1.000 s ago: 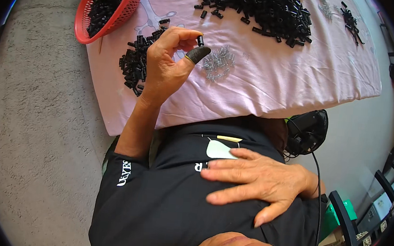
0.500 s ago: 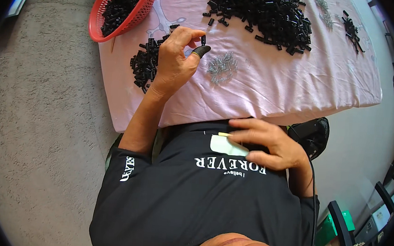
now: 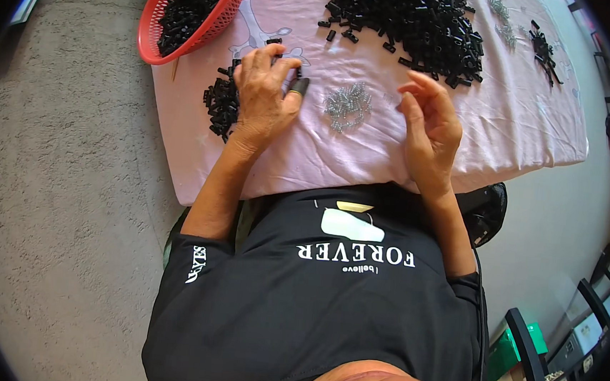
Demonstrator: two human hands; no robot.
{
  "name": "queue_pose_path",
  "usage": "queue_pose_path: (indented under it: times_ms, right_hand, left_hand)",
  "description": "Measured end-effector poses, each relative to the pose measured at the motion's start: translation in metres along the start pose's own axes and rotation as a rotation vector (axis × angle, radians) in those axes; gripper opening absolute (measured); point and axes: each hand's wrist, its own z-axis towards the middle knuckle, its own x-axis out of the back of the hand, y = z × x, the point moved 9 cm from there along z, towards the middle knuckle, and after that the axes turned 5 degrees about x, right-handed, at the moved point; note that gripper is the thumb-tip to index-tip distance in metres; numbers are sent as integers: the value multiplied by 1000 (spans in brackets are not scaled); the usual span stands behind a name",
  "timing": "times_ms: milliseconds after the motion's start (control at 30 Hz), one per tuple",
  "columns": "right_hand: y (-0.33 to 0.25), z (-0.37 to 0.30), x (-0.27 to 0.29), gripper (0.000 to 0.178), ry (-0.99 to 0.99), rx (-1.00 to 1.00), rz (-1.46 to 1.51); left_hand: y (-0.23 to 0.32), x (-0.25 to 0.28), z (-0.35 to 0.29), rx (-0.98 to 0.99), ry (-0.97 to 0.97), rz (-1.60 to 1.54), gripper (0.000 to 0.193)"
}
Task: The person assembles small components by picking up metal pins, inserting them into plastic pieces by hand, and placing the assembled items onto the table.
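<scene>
My left hand (image 3: 260, 101) hovers at the right side of a small heap of black tubular pieces (image 3: 220, 105). A dark finger cot (image 3: 299, 86) covers its thumb tip. Between that thumb and the index finger stands a small black tubular piece (image 3: 298, 71). My right hand (image 3: 433, 125) is raised over the cloth near the table's front, its fingers loosely curled and the thumb a little apart from them; I see nothing between them. Between both hands lies a small pile of thin silvery metal pieces (image 3: 349, 106), touched by neither.
A red perforated basket (image 3: 145, 31) of black pieces stands at the far left. One large heap of black pieces (image 3: 411, 27) covers the far middle. More silvery pieces (image 3: 503, 20) and a bunch of thin black parts (image 3: 543, 55) lie far right. Pink cloth (image 3: 307, 158) covers the table.
My right hand has risen from my lap to above the table. The left hand has turned lower toward the small heap, keeping the black piece in its fingers.
</scene>
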Motion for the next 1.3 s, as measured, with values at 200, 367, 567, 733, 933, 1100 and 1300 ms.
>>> queue_pose_path:
  times_ms: [200,367,567,733,933,1100,1300]
  right_hand:
    - [2,6,8,26,44,41,-252]
    - [2,6,9,26,69,77,-266]
    - [-10,6,-9,19,-93,130,-509]
    - [-10,3,-17,22,-146,197,-671]
    - [-9,3,-20,12,-168,175,-673]
    - [-9,5,-18,10,-155,175,-679]
    - [-9,6,-16,13,-113,187,-655]
  left_hand:
    - [-3,10,2,44,28,5,38]
    - [48,2,16,-145,-41,-360,27]
    - [30,-13,48,-111,10,-288,25]
    - [37,-21,68,-198,34,-215,35]
    - [41,-35,79,-212,14,-195,36]
    - [48,-36,93,-215,31,-237,35]
    - [85,-49,104,-330,75,-340,53]
